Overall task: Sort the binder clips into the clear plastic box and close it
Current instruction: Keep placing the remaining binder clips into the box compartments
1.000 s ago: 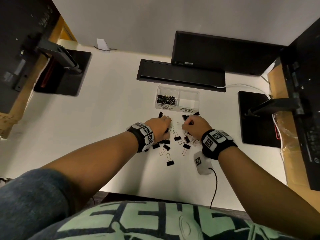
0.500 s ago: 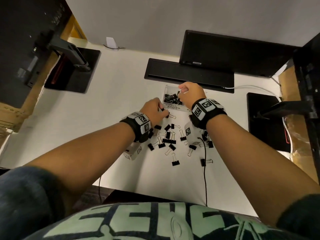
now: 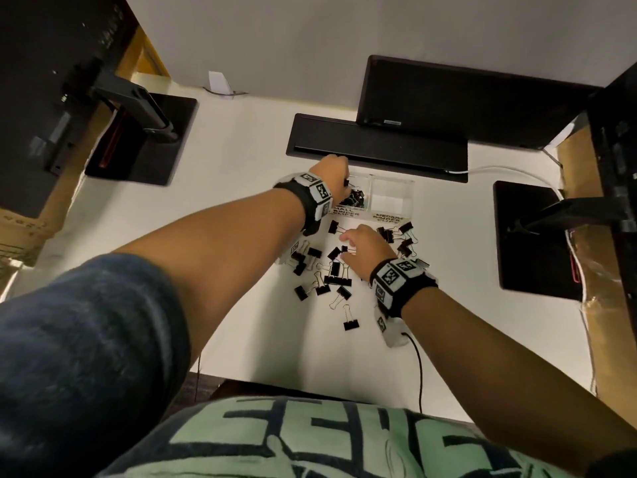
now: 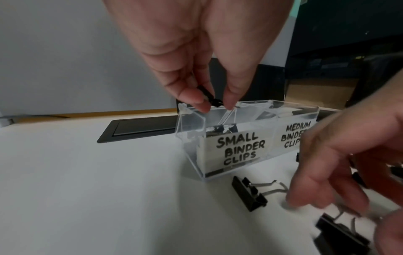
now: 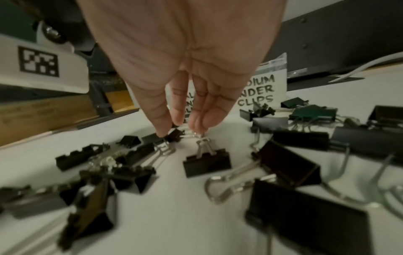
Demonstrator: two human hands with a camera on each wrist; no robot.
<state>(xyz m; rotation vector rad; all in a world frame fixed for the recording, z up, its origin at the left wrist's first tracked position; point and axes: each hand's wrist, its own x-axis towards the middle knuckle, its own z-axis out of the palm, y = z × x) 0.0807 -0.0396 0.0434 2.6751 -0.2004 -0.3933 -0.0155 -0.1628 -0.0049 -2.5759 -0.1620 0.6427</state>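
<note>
A clear plastic box (image 3: 392, 183) with two compartments, labelled small and medium binder clips, stands open at the back of the white table. My left hand (image 4: 214, 105) hovers over the small compartment (image 4: 220, 120) and pinches a small black binder clip (image 4: 209, 96) between thumb and fingers. Several small clips (image 3: 355, 198) lie in that compartment. Black binder clips of two sizes (image 3: 331, 270) are scattered in front of the box. My right hand (image 5: 180, 131) reaches down into this pile, its fingertips pinching a small clip (image 5: 175, 133) that lies on the table.
A long black panel (image 3: 375, 146) is set into the table right behind the box, with a dark monitor (image 3: 465, 98) beyond it. Black monitor bases stand at the left (image 3: 138, 139) and right (image 3: 531, 236). A white cable (image 3: 499, 170) runs at the back right.
My left hand rose from the pile to the small compartment with a clip. My right hand came back from the box down to the pile.
</note>
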